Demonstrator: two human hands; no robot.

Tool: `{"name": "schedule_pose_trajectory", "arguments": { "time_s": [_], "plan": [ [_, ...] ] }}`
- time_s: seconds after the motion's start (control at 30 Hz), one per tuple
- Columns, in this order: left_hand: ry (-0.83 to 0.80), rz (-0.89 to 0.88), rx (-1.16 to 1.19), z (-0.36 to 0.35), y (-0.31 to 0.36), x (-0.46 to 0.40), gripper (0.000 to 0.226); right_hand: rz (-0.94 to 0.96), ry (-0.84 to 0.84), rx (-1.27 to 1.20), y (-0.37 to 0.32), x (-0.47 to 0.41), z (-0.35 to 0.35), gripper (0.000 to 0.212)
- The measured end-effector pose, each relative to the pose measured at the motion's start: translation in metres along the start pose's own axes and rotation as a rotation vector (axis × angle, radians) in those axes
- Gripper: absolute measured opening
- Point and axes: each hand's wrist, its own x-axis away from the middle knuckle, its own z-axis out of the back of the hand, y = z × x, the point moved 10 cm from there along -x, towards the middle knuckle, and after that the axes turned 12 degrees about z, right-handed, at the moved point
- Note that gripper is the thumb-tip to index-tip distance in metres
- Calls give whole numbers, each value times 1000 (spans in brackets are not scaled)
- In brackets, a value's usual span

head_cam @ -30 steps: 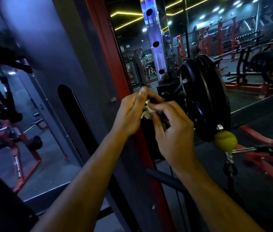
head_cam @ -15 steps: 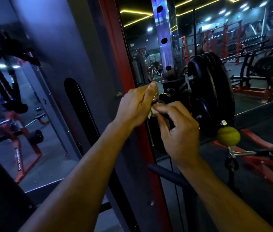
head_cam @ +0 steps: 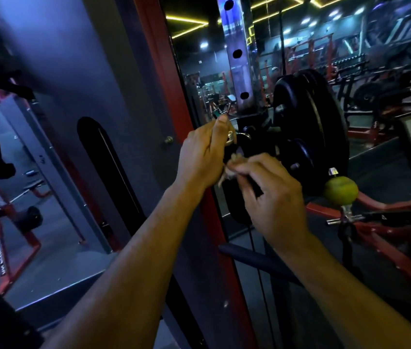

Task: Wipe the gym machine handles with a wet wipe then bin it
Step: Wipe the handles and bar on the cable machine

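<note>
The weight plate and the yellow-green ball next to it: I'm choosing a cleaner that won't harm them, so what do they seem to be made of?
The weight plate looks like black rubber-coated or painted metal: a smooth, semi-gloss face with soft highlights along the rim; which of the two cannot be told. The yellow-green ball looks like matte rubber or plastic, dull with no sharp glint, threaded on a shiny metal fitting.

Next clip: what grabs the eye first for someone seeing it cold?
Two bare forearms reach up the middle, the left hand and right hand meeting over a crumpled wipe at a red post. Right of them hang black weight plates and a yellow-green ball.
</note>
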Motion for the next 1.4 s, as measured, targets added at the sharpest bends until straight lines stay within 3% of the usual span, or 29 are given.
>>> {"name": "schedule_pose_trajectory", "arguments": {
  "time_s": [0.1,0.17,0.23,0.33,0.5,0.57,0.7,0.77,0.87,0.93,1.07,1.13,1.27,1.4],
  "plan": [
    [54,-34,57,1,0,1,59,-144,-23,-42,13,27,1,12],
    [80,-53,75,2,1,3,59,-351,43,-103,28,30,3,14],
    [85,-61,71,2,0,3,58,-428,102,-77,33,15,4,15],
    [55,-67,67,1,-1,1,56,-295,90,44,14,-15,4,12],
    [-14,-54,90,-3,-2,1,46,-43,-87,285,-24,11,-7,7],
    [-17,-53,89,-1,-2,4,51,-134,-65,238,-21,29,-4,9],
    [2,-94,57,3,6,9,69,-518,174,101,8,31,7,13],
    [5,-115,46,3,7,10,67,-455,194,174,-4,20,3,12],
    [4,-113,38,2,4,9,54,-209,68,303,-31,24,-10,8],
    [3,-103,22,1,4,8,53,-150,23,342,-34,40,-10,11],
    [3,-101,4,1,3,9,49,-432,146,227,-10,52,4,13],
    [13,-111,1,2,6,10,53,-452,156,229,-10,44,4,13],
    [10,-88,0,3,2,8,45,-332,7,261,-25,45,-6,12],
    [-15,-116,136,3,0,22,29,-559,10,141,-2,52,3,14]
  ]
}}
